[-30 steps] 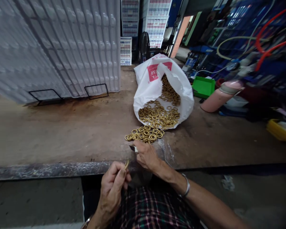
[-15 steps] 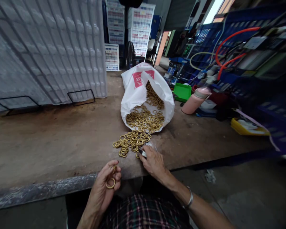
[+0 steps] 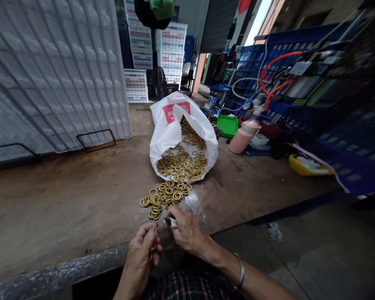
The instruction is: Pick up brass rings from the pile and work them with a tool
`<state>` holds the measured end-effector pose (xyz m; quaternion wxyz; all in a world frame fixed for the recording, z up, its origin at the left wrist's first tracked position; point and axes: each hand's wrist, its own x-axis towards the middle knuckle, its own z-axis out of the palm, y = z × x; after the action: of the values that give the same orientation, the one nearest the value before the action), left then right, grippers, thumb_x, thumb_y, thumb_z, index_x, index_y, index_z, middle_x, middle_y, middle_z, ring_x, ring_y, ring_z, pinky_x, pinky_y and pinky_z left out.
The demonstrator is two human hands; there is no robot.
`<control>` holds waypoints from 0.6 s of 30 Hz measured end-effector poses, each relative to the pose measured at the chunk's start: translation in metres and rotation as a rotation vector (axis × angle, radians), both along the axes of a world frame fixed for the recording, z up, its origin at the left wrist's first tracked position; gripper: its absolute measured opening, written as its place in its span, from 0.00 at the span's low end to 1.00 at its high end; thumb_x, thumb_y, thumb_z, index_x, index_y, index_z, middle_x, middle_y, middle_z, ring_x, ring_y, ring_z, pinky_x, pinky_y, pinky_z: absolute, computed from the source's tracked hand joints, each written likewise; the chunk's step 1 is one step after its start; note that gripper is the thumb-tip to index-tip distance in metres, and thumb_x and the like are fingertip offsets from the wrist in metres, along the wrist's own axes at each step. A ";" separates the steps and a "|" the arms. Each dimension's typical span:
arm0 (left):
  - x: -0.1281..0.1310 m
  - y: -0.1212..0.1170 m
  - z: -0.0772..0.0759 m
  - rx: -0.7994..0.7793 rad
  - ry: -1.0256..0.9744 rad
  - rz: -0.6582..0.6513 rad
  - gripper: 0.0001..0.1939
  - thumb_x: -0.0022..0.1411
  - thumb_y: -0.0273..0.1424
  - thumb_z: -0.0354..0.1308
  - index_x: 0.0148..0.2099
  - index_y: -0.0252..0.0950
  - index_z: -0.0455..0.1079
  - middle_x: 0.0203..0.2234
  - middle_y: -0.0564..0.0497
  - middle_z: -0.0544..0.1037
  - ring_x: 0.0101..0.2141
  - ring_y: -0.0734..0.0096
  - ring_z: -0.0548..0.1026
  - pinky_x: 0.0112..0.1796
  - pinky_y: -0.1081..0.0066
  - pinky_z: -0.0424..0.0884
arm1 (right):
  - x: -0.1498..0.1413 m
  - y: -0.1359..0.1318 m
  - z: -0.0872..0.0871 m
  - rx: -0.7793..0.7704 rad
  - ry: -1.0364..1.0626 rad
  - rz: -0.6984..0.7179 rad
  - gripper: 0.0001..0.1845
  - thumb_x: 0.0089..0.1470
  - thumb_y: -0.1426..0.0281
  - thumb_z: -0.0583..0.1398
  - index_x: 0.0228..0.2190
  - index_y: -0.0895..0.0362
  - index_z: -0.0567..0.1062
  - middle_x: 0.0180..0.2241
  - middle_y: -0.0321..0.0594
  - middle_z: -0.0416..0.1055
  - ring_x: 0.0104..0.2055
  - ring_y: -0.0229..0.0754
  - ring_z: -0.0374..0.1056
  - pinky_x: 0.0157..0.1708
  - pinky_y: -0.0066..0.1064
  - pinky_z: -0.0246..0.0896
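At ten o'clock I'm seeing ribbed translucent sheets (image 3: 59,71) standing on the brown bench (image 3: 65,200). At seven, near the bench's edge, the left hand (image 3: 142,252) is pinching a gold ring (image 3: 151,252) — fingers curling round it. Beyond it, loose rings (image 3: 168,193) are lying heaped before the mouth of a white bag (image 3: 161,139), which is gaping open near the dial's centre, more rings resting inside. At six the right hand (image 3: 186,231) is hovering beside the heap, fingers bent; a small black-and-white piece (image 3: 170,223) is showing at its fingertips — whether gripped or worn, I cannot tell. At two a green tray (image 3: 227,126) is sitting; at three, a pink bottle (image 3: 241,141) and, further out, a yellow tray (image 3: 296,166) are resting.
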<state>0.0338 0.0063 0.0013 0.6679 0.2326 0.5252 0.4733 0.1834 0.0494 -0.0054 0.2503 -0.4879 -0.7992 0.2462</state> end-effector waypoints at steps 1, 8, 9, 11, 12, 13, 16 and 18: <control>0.001 0.000 0.000 0.000 0.032 -0.008 0.25 0.45 0.48 0.62 0.39 0.34 0.66 0.18 0.57 0.67 0.18 0.79 0.63 0.14 0.80 0.56 | -0.004 0.000 0.002 0.017 0.027 0.046 0.15 0.43 0.81 0.50 0.34 0.56 0.65 0.30 0.36 0.69 0.31 0.37 0.63 0.31 0.26 0.52; -0.006 0.000 -0.006 0.000 0.178 -0.007 0.24 0.45 0.50 0.61 0.32 0.34 0.66 0.14 0.59 0.64 0.15 0.82 0.59 0.15 0.81 0.55 | -0.024 0.002 0.019 -0.084 0.216 0.122 0.08 0.48 0.77 0.52 0.32 0.55 0.67 0.30 0.35 0.68 0.32 0.36 0.62 0.32 0.25 0.54; -0.007 0.001 -0.007 0.008 0.212 0.013 0.24 0.45 0.50 0.60 0.33 0.34 0.66 0.14 0.59 0.64 0.15 0.82 0.59 0.15 0.81 0.55 | -0.026 0.002 0.019 -0.132 0.260 0.090 0.07 0.50 0.76 0.52 0.31 0.56 0.68 0.29 0.35 0.68 0.31 0.35 0.62 0.32 0.24 0.54; -0.007 0.002 -0.007 0.035 0.274 0.055 0.24 0.46 0.50 0.59 0.34 0.33 0.67 0.13 0.59 0.64 0.15 0.82 0.59 0.16 0.81 0.55 | -0.030 0.004 0.019 -0.250 0.344 0.012 0.05 0.53 0.72 0.52 0.29 0.56 0.68 0.26 0.34 0.67 0.29 0.34 0.61 0.30 0.24 0.54; -0.006 0.002 -0.007 0.048 0.296 0.073 0.24 0.46 0.50 0.59 0.34 0.33 0.67 0.13 0.59 0.64 0.15 0.82 0.59 0.16 0.80 0.55 | -0.031 0.005 0.018 -0.319 0.385 -0.027 0.07 0.53 0.69 0.52 0.27 0.57 0.68 0.24 0.33 0.65 0.27 0.34 0.60 0.28 0.24 0.53; -0.005 0.003 -0.006 0.062 0.308 0.088 0.24 0.47 0.50 0.59 0.34 0.33 0.67 0.13 0.59 0.65 0.15 0.82 0.59 0.16 0.80 0.55 | -0.032 0.005 0.018 -0.391 0.426 -0.052 0.10 0.54 0.67 0.52 0.25 0.57 0.67 0.22 0.33 0.64 0.26 0.33 0.59 0.27 0.24 0.53; -0.002 0.003 -0.001 0.107 0.313 0.109 0.22 0.49 0.47 0.59 0.36 0.33 0.68 0.16 0.56 0.68 0.16 0.81 0.61 0.17 0.80 0.57 | -0.033 0.004 0.015 -0.632 0.583 -0.070 0.15 0.54 0.62 0.52 0.21 0.57 0.64 0.17 0.30 0.59 0.19 0.30 0.53 0.20 0.23 0.49; -0.001 0.003 0.001 0.122 0.307 0.110 0.21 0.50 0.46 0.58 0.36 0.32 0.69 0.17 0.55 0.69 0.17 0.81 0.61 0.17 0.80 0.57 | -0.034 0.002 0.014 -0.812 0.685 -0.046 0.18 0.54 0.58 0.51 0.21 0.57 0.62 0.15 0.27 0.55 0.14 0.29 0.46 0.15 0.23 0.42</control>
<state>0.0328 0.0091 0.0022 0.5376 0.3133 0.6032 0.4989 0.1497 0.0518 0.0086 0.2931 -0.4548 -0.5010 0.6755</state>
